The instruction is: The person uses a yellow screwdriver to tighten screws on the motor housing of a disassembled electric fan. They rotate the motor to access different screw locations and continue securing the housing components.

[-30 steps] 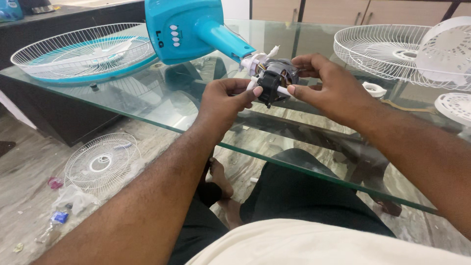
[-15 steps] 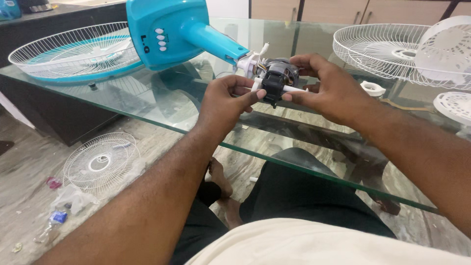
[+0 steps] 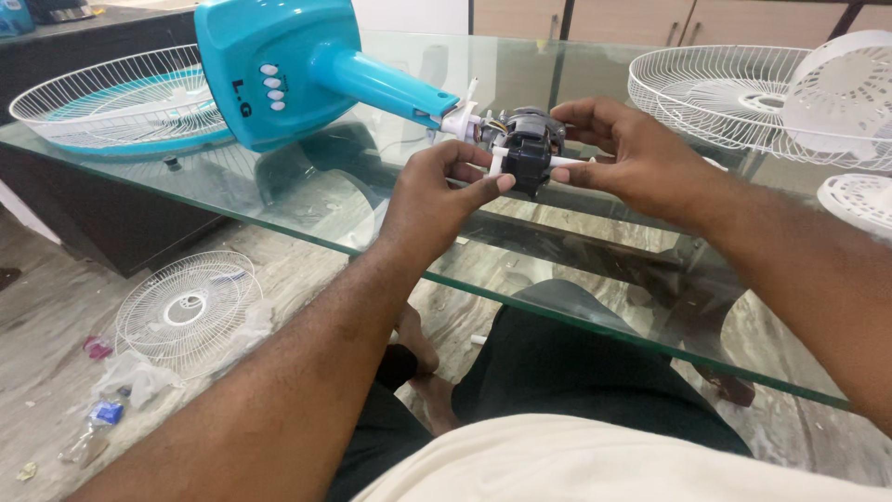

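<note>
A black fan motor [image 3: 527,149] with white plastic posts is joined to the neck of a teal fan stand [image 3: 279,70] that lies on its side on the glass table [image 3: 307,200]. My left hand [image 3: 437,200] pinches a white post at the motor's near side. My right hand [image 3: 632,163] wraps the motor from the right, with thumb and fingers on it. Both hands hold the motor just above the glass.
A white wire guard with a teal rim [image 3: 111,102] lies at the table's far left. Another white guard [image 3: 734,88] and white fan covers [image 3: 850,93] sit at the right. On the floor lie a small white guard [image 3: 186,311] and plastic scraps [image 3: 102,418].
The view has shifted slightly, so the stand and motor sit a little higher and further right. My hands keep the same hold on the motor, with small finger adjustments.
</note>
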